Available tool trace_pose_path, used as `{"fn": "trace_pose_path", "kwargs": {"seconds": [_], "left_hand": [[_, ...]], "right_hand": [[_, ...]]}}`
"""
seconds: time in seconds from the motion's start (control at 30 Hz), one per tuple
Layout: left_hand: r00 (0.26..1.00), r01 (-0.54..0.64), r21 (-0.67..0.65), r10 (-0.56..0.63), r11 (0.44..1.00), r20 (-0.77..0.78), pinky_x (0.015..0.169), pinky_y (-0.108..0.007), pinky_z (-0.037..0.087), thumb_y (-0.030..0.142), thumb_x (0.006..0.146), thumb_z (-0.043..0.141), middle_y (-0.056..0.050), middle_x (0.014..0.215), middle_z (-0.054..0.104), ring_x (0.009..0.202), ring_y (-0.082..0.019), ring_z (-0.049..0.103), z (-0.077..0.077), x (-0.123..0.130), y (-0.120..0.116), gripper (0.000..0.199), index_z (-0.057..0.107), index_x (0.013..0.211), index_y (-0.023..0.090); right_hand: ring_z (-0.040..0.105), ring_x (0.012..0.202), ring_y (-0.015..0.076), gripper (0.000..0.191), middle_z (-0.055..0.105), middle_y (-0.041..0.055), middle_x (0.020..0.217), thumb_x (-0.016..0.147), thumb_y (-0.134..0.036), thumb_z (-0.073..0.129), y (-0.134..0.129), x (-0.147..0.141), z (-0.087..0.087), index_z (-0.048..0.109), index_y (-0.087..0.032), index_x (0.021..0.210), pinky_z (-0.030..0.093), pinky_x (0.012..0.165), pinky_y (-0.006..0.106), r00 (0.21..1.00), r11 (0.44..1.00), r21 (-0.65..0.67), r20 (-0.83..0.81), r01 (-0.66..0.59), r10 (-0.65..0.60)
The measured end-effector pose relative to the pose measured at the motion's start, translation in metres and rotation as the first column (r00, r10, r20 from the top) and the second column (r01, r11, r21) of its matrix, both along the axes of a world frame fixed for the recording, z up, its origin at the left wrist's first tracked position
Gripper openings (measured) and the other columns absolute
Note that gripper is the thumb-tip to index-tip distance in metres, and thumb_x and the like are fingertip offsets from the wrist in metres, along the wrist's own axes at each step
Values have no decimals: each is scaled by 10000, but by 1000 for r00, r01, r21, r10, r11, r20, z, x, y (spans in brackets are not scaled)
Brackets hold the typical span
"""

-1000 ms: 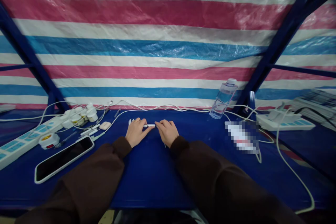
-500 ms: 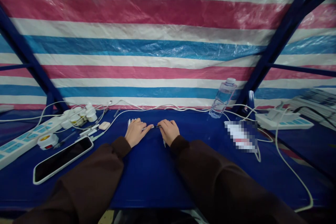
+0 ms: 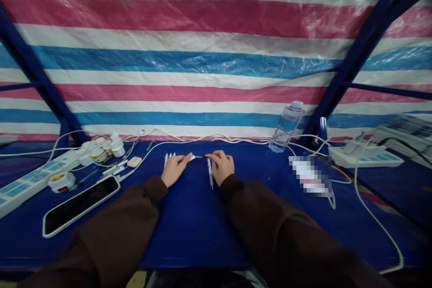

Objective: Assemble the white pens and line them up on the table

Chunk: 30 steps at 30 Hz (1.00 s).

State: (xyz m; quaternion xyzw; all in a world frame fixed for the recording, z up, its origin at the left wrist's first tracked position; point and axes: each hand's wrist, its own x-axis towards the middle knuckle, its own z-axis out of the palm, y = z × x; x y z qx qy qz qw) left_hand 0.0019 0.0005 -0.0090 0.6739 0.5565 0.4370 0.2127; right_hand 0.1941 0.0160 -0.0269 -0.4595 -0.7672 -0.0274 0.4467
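Note:
My left hand [image 3: 174,169] is closed in a pinch on a white pen barrel [image 3: 192,158], which points right. A thin, dark piece like a pen refill [image 3: 201,157] bridges the small gap to my right hand [image 3: 222,167]. The fingertips of that hand are closed on its right end, partly hiding it. Below the right fingers a white and grey pen [image 3: 210,174] lies on the table, tip toward me. Several white pen pieces [image 3: 166,158] stick out just behind my left hand.
On the left, a phone [image 3: 81,206], an earbud case [image 3: 134,162] and a power strip [image 3: 40,177] lie among cables. A bottle [image 3: 286,128] leans at the back right, near a blurred-out packet [image 3: 310,176] and another power strip [image 3: 366,155]. A striped sheet [image 3: 202,67] hangs behind.
My right hand has moved slightly right and turned, uncovering more of the pen lying beneath it. My left thumb has risen a little, and more of the white barrel shows.

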Motion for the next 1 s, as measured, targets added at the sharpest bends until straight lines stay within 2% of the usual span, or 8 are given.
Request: {"fn": "trace_pose_path", "kwargs": {"seconds": [0.1, 0.17, 0.27, 0.37, 0.57, 0.8, 1.0], "left_hand": [[953, 71, -144, -25, 987, 302, 447, -223, 211, 583, 802, 435, 63, 428, 313, 402, -72, 301, 1, 0, 4, 493, 458, 539, 167], [888, 137, -204, -29, 969, 459, 426, -210, 212, 587, 784, 466, 64, 466, 360, 398, -63, 322, 2, -1, 7, 459, 514, 641, 154], [806, 191, -193, -41, 962, 591, 448, -198, 303, 542, 747, 561, 33, 577, 497, 455, -68, 437, 1, -3, 12, 418, 576, 832, 133], [716, 227, -163, -51, 960, 697, 573, -232, 430, 465, 719, 632, -27, 756, 612, 598, -109, 575, -4, -7, 16, 399, 575, 929, 131], [642, 283, -149, -71, 947, 764, 742, -297, 467, 302, 740, 651, -91, 973, 650, 833, -193, 653, -8, -10, 19, 287, 541, 954, 146], [620, 252, -159, -34, 955, 784, 771, -324, 476, 199, 729, 655, -88, 937, 664, 833, -205, 662, -2, -8, 15, 303, 526, 996, 142], [631, 263, -164, -41, 951, 775, 783, -318, 479, 192, 707, 681, -101, 972, 665, 846, -204, 658, -3, -8, 15, 316, 580, 1000, 130]], "right_hand": [[591, 868, 166, 316, 601, 59, 992, 850, -157, 441, 4, -1, -4, 600, -242, 1110, 419, 753, 297, 975, 997, -75, -220, -29, 12], [614, 838, 169, 347, 591, 79, 1032, 859, -222, 436, 9, -2, -8, 525, -216, 1194, 471, 733, 296, 914, 988, -118, -403, -95, 40], [645, 798, 176, 374, 588, 102, 1061, 856, -305, 452, 16, -4, -14, 486, -190, 1210, 518, 721, 308, 794, 968, -150, -604, -200, 70], [661, 732, 170, 362, 604, 99, 1037, 845, -361, 472, 20, -6, -17, 493, -185, 1161, 540, 699, 312, 702, 946, -165, -708, -277, 82], [660, 622, 152, 368, 622, 73, 994, 805, -398, 517, 24, -6, -18, 471, -198, 1110, 550, 638, 312, 613, 925, -196, -789, -325, 48], [661, 603, 158, 410, 612, 58, 961, 778, -418, 536, 23, -6, -15, 449, -204, 1116, 535, 563, 291, 595, 912, -232, -804, -337, 16], [647, 599, 149, 456, 611, 39, 907, 711, -418, 621, 22, -6, -13, 469, -205, 1085, 555, 616, 317, 548, 904, -214, -836, -370, 26]]}}
